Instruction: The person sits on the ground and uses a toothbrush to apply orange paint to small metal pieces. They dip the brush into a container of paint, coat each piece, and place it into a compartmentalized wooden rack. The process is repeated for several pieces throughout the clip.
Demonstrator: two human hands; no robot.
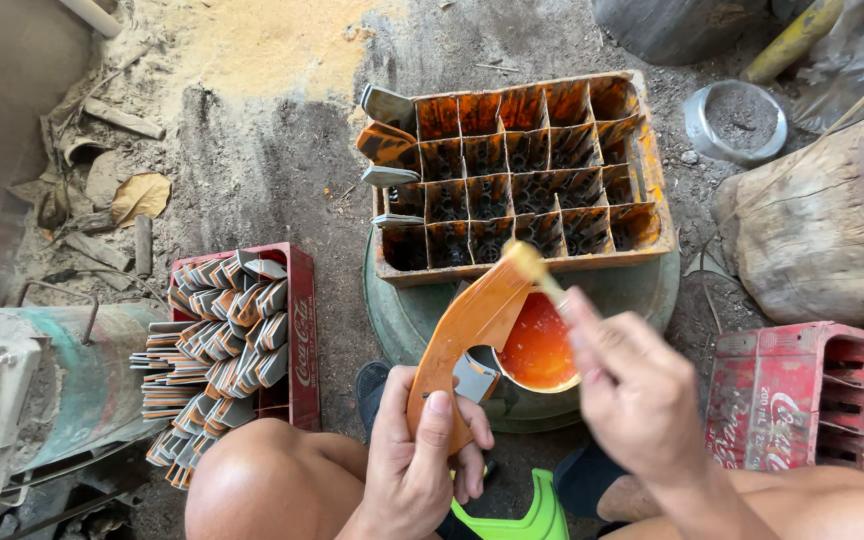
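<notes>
My left hand (422, 455) grips the lower end of a curved, orange-painted blade-shaped piece (467, 335), holding it tilted upward. My right hand (632, 390) is blurred and holds a thin brush (535, 268) whose tip touches the upper end of that piece. Just beneath them sits a small cup of orange paint (537, 350). Beyond it an orange-stained divided crate (652, 190) rests on a round green lid (642, 295), with a few painted pieces (388, 145) standing in its left cells.
A red crate (302, 330) at left is packed with several unpainted grey-tipped pieces (222, 330). Another red crate (812, 395) lies at right, next to a log (822, 230). A metal bowl (737, 120) sits behind. Machinery (22, 390) stands at far left. My knees frame the bottom.
</notes>
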